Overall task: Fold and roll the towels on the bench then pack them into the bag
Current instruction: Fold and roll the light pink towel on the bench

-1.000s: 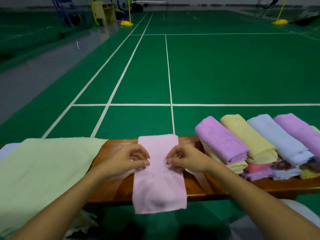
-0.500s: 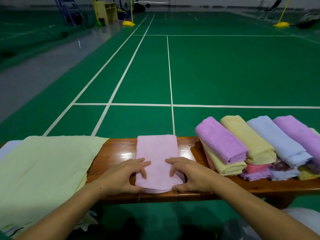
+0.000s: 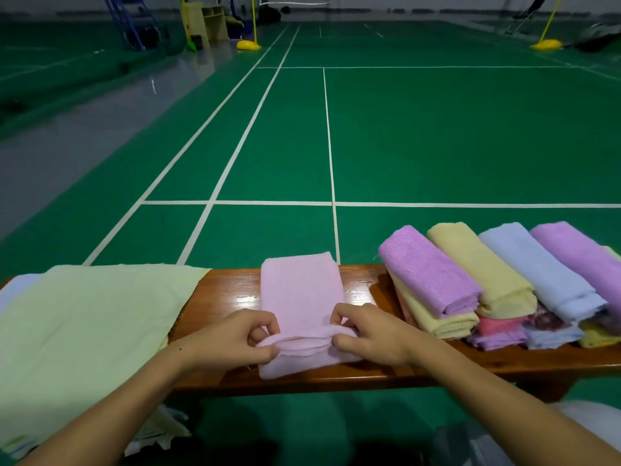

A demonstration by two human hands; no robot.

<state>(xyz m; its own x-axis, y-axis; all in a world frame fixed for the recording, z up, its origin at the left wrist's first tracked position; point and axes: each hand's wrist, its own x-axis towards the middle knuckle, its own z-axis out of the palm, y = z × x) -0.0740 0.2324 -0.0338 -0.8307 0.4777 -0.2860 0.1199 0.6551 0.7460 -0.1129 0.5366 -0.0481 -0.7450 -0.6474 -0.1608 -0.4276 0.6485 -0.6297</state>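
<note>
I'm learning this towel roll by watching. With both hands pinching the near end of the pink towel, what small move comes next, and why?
Probably roll the pinched end away along the bench. The left hand and right hand each pinch one end of a small starting fold, while most of the pink towel lies flat beyond it.

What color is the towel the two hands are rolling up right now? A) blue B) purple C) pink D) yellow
C: the left hand and the right hand each pinch an end of the near roll of the pink towel, which lies across the bench.
</note>
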